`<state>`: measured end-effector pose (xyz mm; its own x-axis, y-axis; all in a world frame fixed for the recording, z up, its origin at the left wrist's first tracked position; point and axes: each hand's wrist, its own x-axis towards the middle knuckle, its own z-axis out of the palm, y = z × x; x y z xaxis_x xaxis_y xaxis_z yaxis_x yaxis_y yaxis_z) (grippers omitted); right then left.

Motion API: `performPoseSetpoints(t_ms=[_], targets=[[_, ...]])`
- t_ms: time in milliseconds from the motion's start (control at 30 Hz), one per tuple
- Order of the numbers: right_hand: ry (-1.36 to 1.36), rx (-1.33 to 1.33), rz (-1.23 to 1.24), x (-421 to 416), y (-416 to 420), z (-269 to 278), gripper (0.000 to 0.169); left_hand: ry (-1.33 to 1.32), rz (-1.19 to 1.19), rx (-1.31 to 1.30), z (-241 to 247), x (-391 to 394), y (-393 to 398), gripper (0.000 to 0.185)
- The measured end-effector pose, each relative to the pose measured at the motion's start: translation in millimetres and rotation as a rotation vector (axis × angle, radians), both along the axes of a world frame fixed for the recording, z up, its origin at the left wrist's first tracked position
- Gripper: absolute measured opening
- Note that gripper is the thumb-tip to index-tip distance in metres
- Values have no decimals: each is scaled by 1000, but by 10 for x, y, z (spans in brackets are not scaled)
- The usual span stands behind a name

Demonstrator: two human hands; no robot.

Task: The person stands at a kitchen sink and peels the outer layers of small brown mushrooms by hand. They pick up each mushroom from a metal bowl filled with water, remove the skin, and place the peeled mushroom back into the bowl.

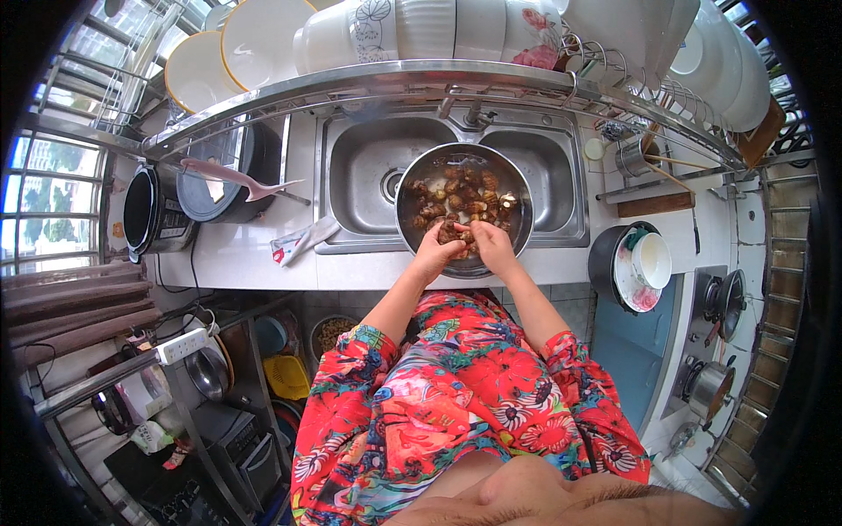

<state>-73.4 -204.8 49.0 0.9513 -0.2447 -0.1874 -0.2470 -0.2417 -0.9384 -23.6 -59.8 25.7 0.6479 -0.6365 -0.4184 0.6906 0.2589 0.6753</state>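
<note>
A round stainless steel basin (408,217) sits over the front and divider of a double sink. Water and many small brown taro-like corms (470,177) are in it, some with pale cut ends. Above the basin's near side, my left hand (437,253) grips one ringed brown corm (448,231) between thumb and fingers. My right hand (493,246) meets it from the other side, its fingertips at a second corm or the same one's end; the fingers hide which. No tool shows in either hand.
The steel double sink (368,144) has a faucet (477,117) at the back. Overhead runs a metal dish rack (395,72) with bowls and plates. A cloth (306,240) lies left on the counter, near pots. To the right stand a dark pot (605,263) with dishes and a gas stove (700,342).
</note>
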Motion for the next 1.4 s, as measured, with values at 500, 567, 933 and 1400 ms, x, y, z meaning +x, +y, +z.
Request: performPoseSetpoints(t_ms=[500,567,933,1400], targets=[[-26,-155,30,35,-17,-172,30,-96,26,96,-44,-115,-11,24],[-10,22,3,2,-56,-301,28,22,55,34,-35,-105,-8,23],[-28,368,-56,-36,29,-31,8,298,145,-49,-26,-75,38,17],[-31,245,-216,-19,-16,-253,7,447,186,-134,-40,-62,19,16]])
